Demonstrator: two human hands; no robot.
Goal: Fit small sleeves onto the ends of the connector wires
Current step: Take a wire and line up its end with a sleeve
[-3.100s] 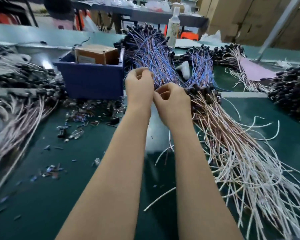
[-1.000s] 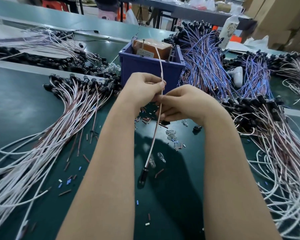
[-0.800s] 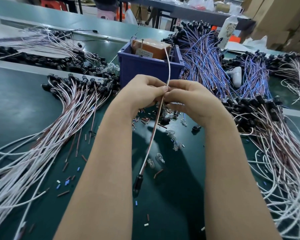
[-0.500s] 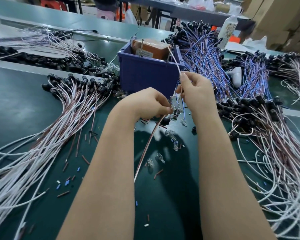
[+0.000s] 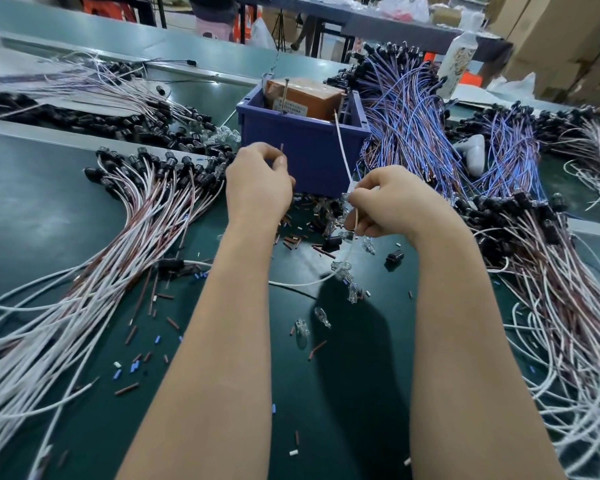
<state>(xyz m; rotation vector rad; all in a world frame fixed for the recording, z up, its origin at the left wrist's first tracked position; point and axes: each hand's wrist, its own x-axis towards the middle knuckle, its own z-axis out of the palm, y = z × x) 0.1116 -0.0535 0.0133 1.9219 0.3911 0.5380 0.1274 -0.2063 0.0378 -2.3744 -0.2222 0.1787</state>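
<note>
My left hand (image 5: 257, 183) is raised in front of the blue bin and pinches a small brown sleeve (image 5: 282, 149) upright between thumb and fingertips. My right hand (image 5: 392, 202) grips a white connector wire (image 5: 343, 155). The wire's free end points up towards the bin, and its lower part curves down to the mat, where its black connector (image 5: 170, 264) lies to the left. The two hands are apart, the sleeve well left of the wire's tip. Loose brown sleeves (image 5: 295, 239) lie scattered on the green mat between my arms.
A blue bin (image 5: 305, 147) with a cardboard box stands behind my hands. Bundles of white and brown wires (image 5: 94, 258) fan out on the left and on the right (image 5: 561, 299). Blue wire bundles (image 5: 409, 112) lie behind. Small clear bulbs (image 5: 350, 292) are scattered on the mat.
My left hand has lifted from beside the wire and now holds a brown sleeve up. My right hand has dropped lower with the wire. The connector has swung down onto the mat.
</note>
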